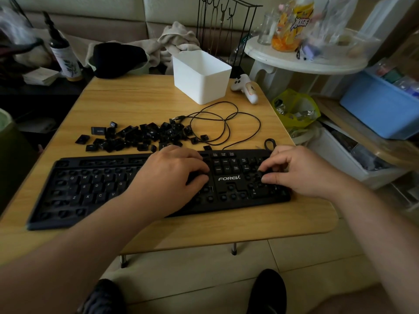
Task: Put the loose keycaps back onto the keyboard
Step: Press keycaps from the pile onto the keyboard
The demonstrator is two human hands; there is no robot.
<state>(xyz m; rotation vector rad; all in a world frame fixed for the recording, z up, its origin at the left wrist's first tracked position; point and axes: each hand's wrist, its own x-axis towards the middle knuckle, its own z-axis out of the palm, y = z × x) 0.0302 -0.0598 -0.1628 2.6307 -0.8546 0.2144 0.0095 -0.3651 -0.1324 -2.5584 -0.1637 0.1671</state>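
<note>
A black FOREV keyboard [229, 179] lies across the front of the wooden table [145, 96]. Many of its sockets are bare; some letter keys and the navigation keys are in place. A pile of loose black keycaps [145, 135] lies just behind it. My left hand [172, 173] rests on the right end of the main key block with curled fingers, their tips down on the keyboard; what is under them is hidden. My right hand [292, 171] is over the number pad, thumb and fingertips pinching a small black keycap [260, 175] against the pad.
The keyboard's cable [226, 123] loops over the table behind the keycaps. A white plastic bin [201, 75] and a white controller [246, 88] stand at the back. A round white side table [306, 62] and storage boxes crowd the right side.
</note>
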